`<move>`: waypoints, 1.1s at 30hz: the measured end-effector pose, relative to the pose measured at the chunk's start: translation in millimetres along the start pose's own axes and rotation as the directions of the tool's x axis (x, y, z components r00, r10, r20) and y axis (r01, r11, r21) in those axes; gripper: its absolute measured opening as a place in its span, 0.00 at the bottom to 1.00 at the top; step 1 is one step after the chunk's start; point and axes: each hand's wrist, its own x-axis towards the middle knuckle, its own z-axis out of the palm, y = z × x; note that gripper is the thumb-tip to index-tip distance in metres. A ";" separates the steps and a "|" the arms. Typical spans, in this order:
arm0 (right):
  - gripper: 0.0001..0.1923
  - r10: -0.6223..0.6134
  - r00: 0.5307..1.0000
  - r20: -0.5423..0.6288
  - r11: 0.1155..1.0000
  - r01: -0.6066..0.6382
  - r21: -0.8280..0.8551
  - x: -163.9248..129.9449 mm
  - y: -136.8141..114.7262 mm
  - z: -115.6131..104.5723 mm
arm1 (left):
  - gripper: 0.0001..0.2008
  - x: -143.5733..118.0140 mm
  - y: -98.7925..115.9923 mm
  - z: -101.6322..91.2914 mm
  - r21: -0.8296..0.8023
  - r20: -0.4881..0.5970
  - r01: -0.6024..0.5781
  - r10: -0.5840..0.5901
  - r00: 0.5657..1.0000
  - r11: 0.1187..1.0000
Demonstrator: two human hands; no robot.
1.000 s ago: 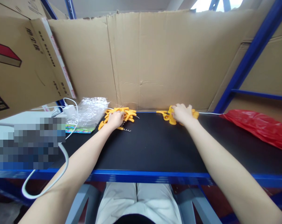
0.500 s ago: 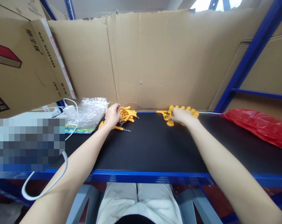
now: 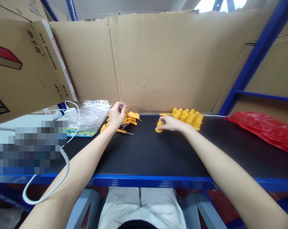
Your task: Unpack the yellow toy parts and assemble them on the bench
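1. A cardboard box (image 3: 19, 60) overhangs the shelf's (image 3: 153, 152) left end, and a white charger (image 3: 71, 113) with its cable (image 3: 45, 190) lies below it; the cable loops down past the front left corner.
2. A clear plastic bag (image 3: 92, 114) lies at the back left of the black shelf, just left of the first pile.
3. The left hand (image 3: 116, 116) is raised over a pile of yellow parts (image 3: 129, 119) near the back edge, left of centre. Its fingertips are pinched together on something small at the top; what it is, I cannot tell. Small metal springs (image 3: 129, 132) lie at the pile's front edge.
4. The right hand (image 3: 170, 123) lies low on the shelf near the middle of the back edge. Its thumb and fingers pinch one yellow piece (image 3: 158, 126), which touches the shelf.
5. A second heap of yellow pieces (image 3: 188, 116) sits against the back edge, just right of that hand and apart from it.
6. A red bag (image 3: 265, 132) lies along the right end of the shelf.
7. A cardboard wall (image 3: 158, 63) stands behind the whole back edge.
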 end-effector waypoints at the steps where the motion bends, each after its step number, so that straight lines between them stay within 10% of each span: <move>1: 0.12 -0.008 1.000 -0.005 1.000 0.008 0.000 0.1 -0.2 0.7 | 0.02 -0.2 2.3 -0.3 -0.018 -0.007 -0.005 0.005 1.000 1.000; 10: 0.12 -0.030 1.000 -0.005 1.000 0.030 -0.003 0.8 1.1 2.6 | 0.07 -11.0 7.9 11.1 -0.086 0.218 0.126 -0.105 0.970 0.988; 24: 0.12 -0.026 1.000 0.009 1.000 0.026 -0.018 -1.7 -3.3 1.9 | 0.16 -19.4 -8.3 14.4 0.184 0.783 0.109 -0.213 0.584 0.977; 27: 0.13 -0.031 0.999 0.025 0.999 0.031 -0.027 -1.6 -3.2 2.9 | 0.16 -20.5 -9.4 15.3 0.221 0.781 0.017 -0.188 0.596 0.975; 33: 0.13 -0.044 0.982 -0.181 0.986 0.014 -0.167 2.6 0.8 5.5 | 0.10 -24.2 -5.8 15.3 0.265 0.658 -0.287 0.045 0.751 0.921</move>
